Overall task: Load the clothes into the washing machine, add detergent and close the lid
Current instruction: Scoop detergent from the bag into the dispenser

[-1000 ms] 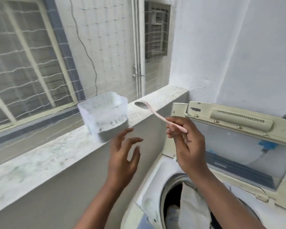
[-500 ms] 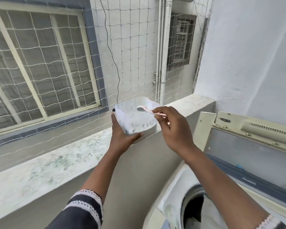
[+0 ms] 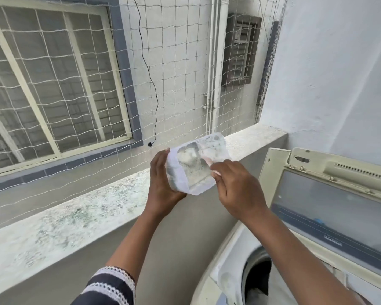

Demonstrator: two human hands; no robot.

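A clear plastic tub [image 3: 196, 166] holding white detergent powder is tipped toward me, its mouth facing the camera, just above the marble ledge [image 3: 75, 216]. My left hand [image 3: 163, 183] grips the tub from its left side and underneath. My right hand [image 3: 233, 188] pinches the handle of a small pink spoon [image 3: 209, 162] whose bowl reaches inside the tub. The washing machine [image 3: 224, 271] stands at the lower right with its lid [image 3: 330, 201] raised. Pale clothes [image 3: 257, 291] show inside the drum opening.
A rope safety net [image 3: 174, 84] spans the opening above the ledge, with a barred window [image 3: 53, 80] and a drainpipe [image 3: 216, 62] beyond it. A white wall [image 3: 339, 73] rises behind the machine. A thin black cable [image 3: 151, 84] hangs down outside the net.
My left hand took hold of the tub on the ledge, lifted it and tipped it toward me. My right hand brought the spoon from the air into the tub.
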